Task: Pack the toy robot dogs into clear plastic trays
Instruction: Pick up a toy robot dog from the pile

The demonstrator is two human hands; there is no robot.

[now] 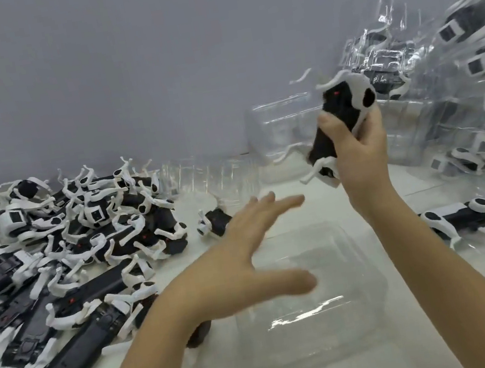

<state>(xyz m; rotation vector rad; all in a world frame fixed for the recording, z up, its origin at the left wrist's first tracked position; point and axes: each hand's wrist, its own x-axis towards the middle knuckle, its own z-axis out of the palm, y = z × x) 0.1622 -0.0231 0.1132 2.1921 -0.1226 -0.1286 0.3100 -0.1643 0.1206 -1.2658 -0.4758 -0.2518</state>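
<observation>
My right hand [357, 148] grips a black-and-white toy robot dog [341, 112] and holds it upright in the air, well above the table. My left hand [247, 257] hovers with fingers spread and straight, holding nothing, over the left edge of a clear plastic tray [335, 306] that lies flat in front of me with nothing in it. A big pile of loose toy dogs [62, 246] covers the table on the left. One single dog [215, 220] lies just beyond my left fingertips.
A tall stack of filled clear trays [473, 74] leans at the right. Empty clear trays [284, 132] stand at the back centre against the grey wall. Another dog [458, 215] lies on the table at the right, beside the stack.
</observation>
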